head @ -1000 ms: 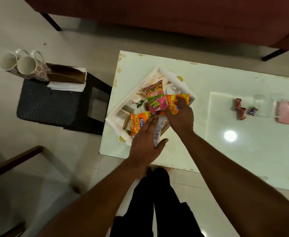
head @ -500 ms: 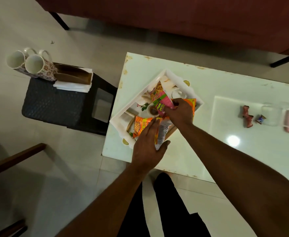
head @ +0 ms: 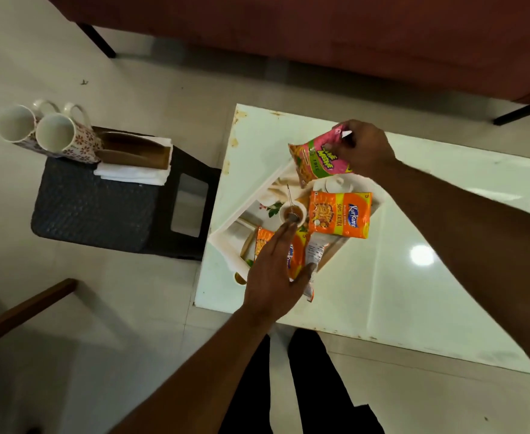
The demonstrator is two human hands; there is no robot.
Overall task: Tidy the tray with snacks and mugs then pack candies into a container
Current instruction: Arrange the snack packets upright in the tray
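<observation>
Snack packets half sorted on the tray

Snack packets sit at the centre of the frame, on the white tray (head: 226,236) that lies cornerwise at the table's (head: 414,308) left end; my right hand (head: 365,150) pinches the pink packet (head: 318,161) by its top corner, lifted clear above the tray's upper edge, its long axis slanting down to the left; my left hand (head: 276,277) lies flat, fingers spread, clenching nothing, pressing on an orange packet (head: 295,255) at the tray's lower corner; a second orange packet (head: 340,214) rests between my hands, just below the pink one, nearer my right; a small cup (head: 291,211) with a spoon stands just beyond my left fingertips; two mugs (head: 53,133) wait on the stool (head: 100,205) at upper left, well apart, so my left arm is the nearer for them, I judge.
</observation>
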